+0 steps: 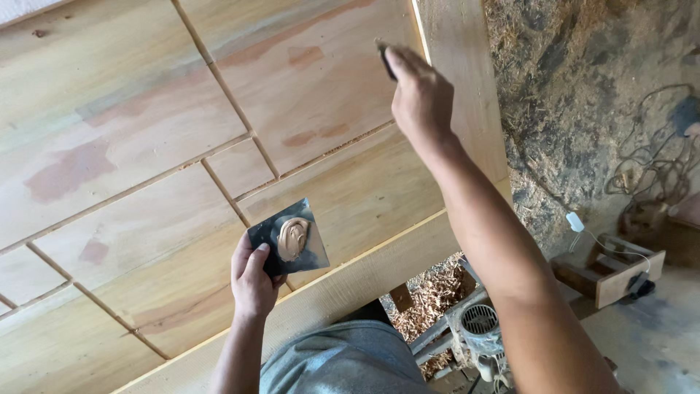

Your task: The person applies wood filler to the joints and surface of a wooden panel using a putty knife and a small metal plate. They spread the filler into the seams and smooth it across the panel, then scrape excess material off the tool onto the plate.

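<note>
A large panel of pale wooden boards (pixel 131 146) with dark seams and brownish filler patches fills the left and middle. My left hand (pixel 251 277) grips a small square metal plate (pixel 315 239) carrying a blob of tan wood filler (pixel 293 238), held just above the panel's near edge. My right hand (pixel 419 95) reaches far out and pinches a dark thin scraper blade (pixel 385 60), its tip against the panel close to the upright edge board (pixel 463 80).
Beyond the panel's right edge lies a dirt floor strewn with sawdust (pixel 569 109). A tangle of cord (pixel 656 160), a small wooden box (pixel 620 270), a white plug (pixel 576 222) and a motor-like machine (pixel 477 328) sit lower right. My grey-clad knee (pixel 343 361) is at the bottom.
</note>
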